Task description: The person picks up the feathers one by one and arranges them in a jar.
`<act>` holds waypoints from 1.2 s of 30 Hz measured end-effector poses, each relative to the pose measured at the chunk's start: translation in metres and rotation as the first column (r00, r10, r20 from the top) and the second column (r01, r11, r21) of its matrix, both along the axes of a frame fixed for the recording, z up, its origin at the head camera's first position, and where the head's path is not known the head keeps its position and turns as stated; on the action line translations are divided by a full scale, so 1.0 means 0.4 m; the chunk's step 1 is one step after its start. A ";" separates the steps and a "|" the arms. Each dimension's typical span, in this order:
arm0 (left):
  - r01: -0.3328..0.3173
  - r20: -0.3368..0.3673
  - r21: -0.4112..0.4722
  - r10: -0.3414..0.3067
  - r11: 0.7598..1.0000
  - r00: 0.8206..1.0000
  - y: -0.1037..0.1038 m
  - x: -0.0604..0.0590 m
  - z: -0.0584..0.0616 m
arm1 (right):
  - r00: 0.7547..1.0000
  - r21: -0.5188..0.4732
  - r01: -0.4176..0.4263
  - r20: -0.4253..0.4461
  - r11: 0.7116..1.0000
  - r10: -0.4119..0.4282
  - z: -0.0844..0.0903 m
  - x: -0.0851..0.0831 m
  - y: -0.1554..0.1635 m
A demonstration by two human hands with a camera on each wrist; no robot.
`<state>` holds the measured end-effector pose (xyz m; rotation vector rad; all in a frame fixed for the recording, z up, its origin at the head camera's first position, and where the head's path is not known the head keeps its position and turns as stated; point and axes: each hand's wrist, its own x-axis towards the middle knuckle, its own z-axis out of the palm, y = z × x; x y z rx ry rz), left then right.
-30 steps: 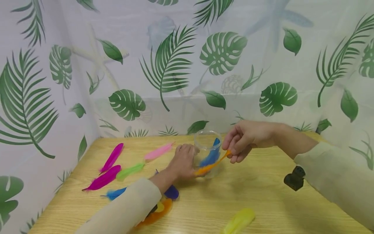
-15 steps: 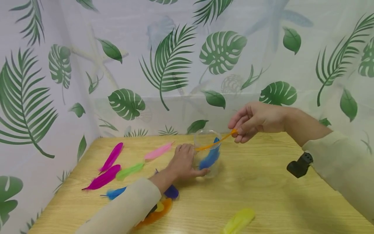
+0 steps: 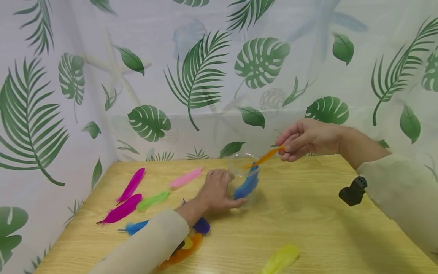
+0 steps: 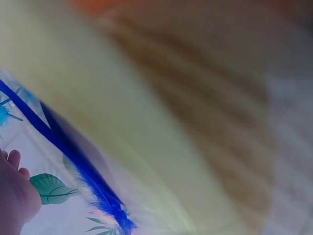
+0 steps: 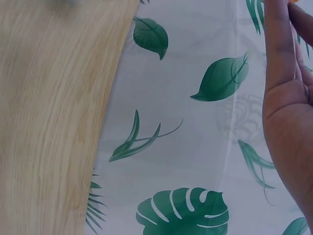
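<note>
A clear plastic jar (image 3: 243, 173) stands on the wooden table (image 3: 301, 224) with a blue feather (image 3: 247, 184) inside it. My left hand (image 3: 217, 190) grips the jar's left side and base. My right hand (image 3: 302, 140), raised above and right of the jar, pinches an orange feather (image 3: 265, 156) whose tip points down into the jar's mouth. The right wrist view shows only my right palm (image 5: 288, 122) against the leaf curtain. In the left wrist view, a blurred blue feather (image 4: 73, 156) lies close to the lens.
Loose feathers lie on the table's left: two magenta (image 3: 124, 208), a pink (image 3: 186, 177), a green (image 3: 153, 200), a blue (image 3: 135, 227), a purple (image 3: 201, 225) and an orange (image 3: 184, 249). A yellow feather (image 3: 280, 259) lies near the front edge. A leaf-print curtain (image 3: 205, 76) backs the table.
My right hand lifted the orange feather from beside the jar's base up above its rim, then tilted its tip down into the jar's mouth. My left hand stayed on the jar.
</note>
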<state>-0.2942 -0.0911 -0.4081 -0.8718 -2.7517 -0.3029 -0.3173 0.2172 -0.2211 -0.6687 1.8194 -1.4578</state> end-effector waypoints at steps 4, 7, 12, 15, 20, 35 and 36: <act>-0.001 0.009 0.005 0.001 1.000 1.000 0.000 0.001 0.000 | 0.998 0.036 0.067 -0.003 0.997 -0.067 -0.017 -0.008 -0.004; -0.002 0.015 0.016 0.002 1.000 1.000 0.001 0.000 -0.003 | 0.987 0.069 0.159 -0.018 0.985 -0.158 -0.029 -0.011 -0.011; -0.005 0.017 0.031 0.005 1.000 1.000 0.001 0.001 -0.007 | 0.965 0.093 0.259 -0.055 0.961 -0.255 -0.046 -0.012 -0.023; 0.001 0.011 0.037 -0.001 0.999 1.000 0.000 0.001 -0.011 | 0.960 0.080 0.277 -0.055 0.958 -0.273 -0.054 -0.012 -0.025; 0.008 0.019 0.044 -0.009 0.999 1.000 0.001 0.003 -0.011 | 0.956 0.069 0.293 -0.049 0.954 -0.290 -0.068 -0.013 -0.021; -0.008 0.019 0.023 0.007 1.000 1.000 0.001 0.001 -0.004 | 0.971 0.178 0.235 0.004 0.956 -0.240 -0.143 0.004 -0.027; -0.009 0.022 0.022 0.008 1.000 1.000 0.000 0.002 -0.004 | 0.972 0.182 0.228 0.008 0.957 -0.233 -0.150 0.006 -0.028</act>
